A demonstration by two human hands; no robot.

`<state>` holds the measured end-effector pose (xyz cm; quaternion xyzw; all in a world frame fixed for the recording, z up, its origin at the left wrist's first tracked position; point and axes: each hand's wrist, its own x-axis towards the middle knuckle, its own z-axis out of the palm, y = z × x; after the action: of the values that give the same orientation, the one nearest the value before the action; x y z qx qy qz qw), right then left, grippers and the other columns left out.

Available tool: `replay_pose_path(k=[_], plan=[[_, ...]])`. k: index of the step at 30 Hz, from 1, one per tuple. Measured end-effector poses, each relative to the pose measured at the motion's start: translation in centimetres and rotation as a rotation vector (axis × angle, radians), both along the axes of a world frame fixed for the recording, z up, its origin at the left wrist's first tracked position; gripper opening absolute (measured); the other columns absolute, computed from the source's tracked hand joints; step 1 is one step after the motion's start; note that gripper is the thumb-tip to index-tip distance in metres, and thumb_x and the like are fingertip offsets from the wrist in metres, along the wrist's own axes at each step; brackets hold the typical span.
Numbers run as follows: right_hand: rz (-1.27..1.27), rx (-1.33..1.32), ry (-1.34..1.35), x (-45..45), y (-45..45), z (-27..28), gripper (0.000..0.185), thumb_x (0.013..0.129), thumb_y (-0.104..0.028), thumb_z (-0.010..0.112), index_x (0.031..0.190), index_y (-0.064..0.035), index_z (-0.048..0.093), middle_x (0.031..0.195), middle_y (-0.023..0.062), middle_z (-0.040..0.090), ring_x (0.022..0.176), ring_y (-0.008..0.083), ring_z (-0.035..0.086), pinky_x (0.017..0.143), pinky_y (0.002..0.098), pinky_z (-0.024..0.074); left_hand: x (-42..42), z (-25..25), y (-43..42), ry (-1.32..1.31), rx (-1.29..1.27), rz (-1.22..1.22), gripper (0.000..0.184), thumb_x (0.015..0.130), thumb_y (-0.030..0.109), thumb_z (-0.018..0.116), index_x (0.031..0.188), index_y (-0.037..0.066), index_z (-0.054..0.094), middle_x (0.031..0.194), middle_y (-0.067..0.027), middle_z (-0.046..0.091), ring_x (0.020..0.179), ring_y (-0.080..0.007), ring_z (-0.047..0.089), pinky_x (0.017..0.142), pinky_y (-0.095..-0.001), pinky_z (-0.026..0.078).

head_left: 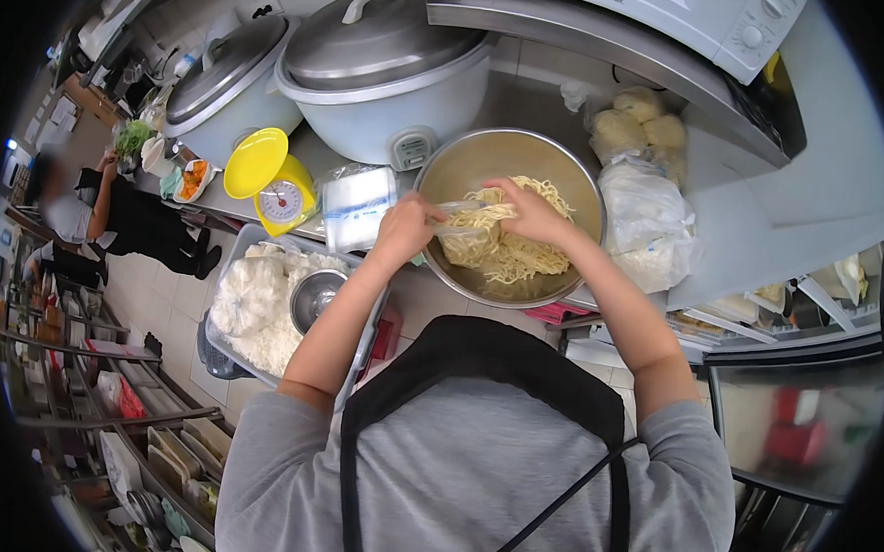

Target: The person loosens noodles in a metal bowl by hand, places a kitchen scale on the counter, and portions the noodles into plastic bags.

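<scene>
A large steel bowl holds yellow noodles, heaped toward its right side. At the bowl's left rim, my left hand is closed on the edge of a clear plastic bag, which has some noodles inside. My right hand reaches over the bowl with its fingers closed around a bunch of noodles at the bag's mouth. Its fingertips are partly hidden among the strands. A stack of plastic bags lies just left of my left hand.
Left of the bowl are a yellow kitchen scale and two big rice cookers. Below the counter, a grey tub holds white rice and a metal bowl. Filled bags stand on the right. Another person is at far left.
</scene>
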<state>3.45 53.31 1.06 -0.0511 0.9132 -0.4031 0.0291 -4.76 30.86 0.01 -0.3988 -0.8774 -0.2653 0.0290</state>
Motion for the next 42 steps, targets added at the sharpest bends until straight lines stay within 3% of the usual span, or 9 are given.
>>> replay_pose_path(k=[4,6,10,25,27,31,34,36,42], plan=[[0.144,-0.363,0.156,-0.8,-0.2,-0.2,0.054,0.064,-0.003,0.055,0.115,-0.0111,0.043,0.102,0.0140,0.056,0.098,0.0283,0.052,0.087,0.0339,0.0389,-0.3,-1.2,0.5,-0.184,-0.151,0.042,0.027,0.066,0.001,0.057,0.092,0.005,0.065,0.091,-0.0153,0.060,0.076,-0.0332,0.058,0.069,-0.0379,0.047],[0.099,0.042,0.080,-0.7,-0.5,0.5,0.046,0.064,-0.003,0.056,0.108,-0.0092,0.048,0.096,0.0135,0.055,0.097,0.0256,0.052,0.083,0.0317,0.0408,0.1,-0.9,1.0,-0.275,0.164,0.013,0.034,0.064,0.003,0.061,0.098,0.003,0.062,0.104,-0.0141,0.059,0.075,-0.0295,0.060,0.069,-0.0345,0.047],[0.116,-0.104,0.264,-1.8,-0.7,3.8,0.033,0.063,-0.004,0.059,0.095,-0.0076,0.056,0.089,0.0115,0.056,0.090,0.0244,0.055,0.078,0.0312,0.0423,0.6,1.1,1.4,-0.325,0.313,-0.031,0.039,0.064,0.002,0.065,0.103,0.001,0.060,0.109,-0.0125,0.057,0.058,-0.0172,0.057,0.058,-0.0280,0.047],[0.101,-0.123,0.356,0.1,1.1,19.7,0.021,0.064,0.001,0.058,0.085,-0.0012,0.062,0.084,0.0044,0.060,0.075,0.0104,0.056,0.066,0.0232,0.0454,0.4,0.1,3.2,-0.580,0.362,-0.039,0.042,0.058,0.005,0.069,0.099,-0.004,0.058,0.097,-0.0144,0.059,0.056,-0.0185,0.060,0.053,-0.0274,0.048],[-0.069,-0.323,0.470,0.9,2.0,21.0,0.021,0.065,-0.005,0.057,0.084,-0.0046,0.064,0.076,0.0076,0.063,0.074,0.0159,0.060,0.068,0.0290,0.0472,-0.9,1.1,2.2,-0.581,0.414,0.019,0.048,0.061,-0.001,0.067,0.108,-0.004,0.054,0.073,-0.0073,0.060,0.052,-0.0135,0.056,0.047,-0.0223,0.047],[-0.157,0.003,0.575,0.1,2.9,14.6,0.019,0.066,0.000,0.060,0.084,-0.0071,0.060,0.086,0.0046,0.059,0.078,0.0132,0.057,0.067,0.0247,0.0468,-2.0,1.4,1.1,-0.697,0.432,0.084,0.053,0.061,-0.002,0.067,0.112,-0.004,0.051,0.071,-0.0068,0.058,0.050,-0.0102,0.053,0.047,-0.0219,0.046],[0.089,0.500,-0.040,1.0,2.1,8.5,0.044,0.060,-0.025,0.073,0.098,-0.0088,0.059,0.099,0.0135,0.056,0.096,0.0311,0.052,0.085,0.0388,0.0415,-2.4,0.8,0.8,-0.713,0.426,0.130,0.054,0.061,-0.002,0.067,0.113,-0.005,0.051,0.070,-0.0069,0.056,0.048,-0.0093,0.051,0.047,-0.0212,0.045],[-0.041,0.526,0.252,1.4,0.2,2.4,0.051,0.060,-0.034,0.072,0.102,-0.0094,0.057,0.101,0.0148,0.054,0.098,0.0318,0.051,0.084,0.0419,0.0410,-2.5,0.2,0.9,-0.713,0.444,0.135,0.055,0.061,-0.001,0.067,0.113,-0.005,0.051,0.068,-0.0059,0.056,0.048,-0.0094,0.051,0.047,-0.0208,0.044],[-0.117,0.567,0.110,-0.2,-1.5,-6.1,0.043,0.074,-0.030,0.063,0.105,-0.0037,0.051,0.091,0.0114,0.058,0.092,0.0269,0.055,0.078,0.0361,0.0454,-2.6,0.6,0.6,-0.714,0.426,0.156,0.055,0.062,-0.001,0.066,0.114,-0.004,0.050,0.069,-0.0074,0.057,0.049,-0.0102,0.053,0.049,-0.0211,0.044]])
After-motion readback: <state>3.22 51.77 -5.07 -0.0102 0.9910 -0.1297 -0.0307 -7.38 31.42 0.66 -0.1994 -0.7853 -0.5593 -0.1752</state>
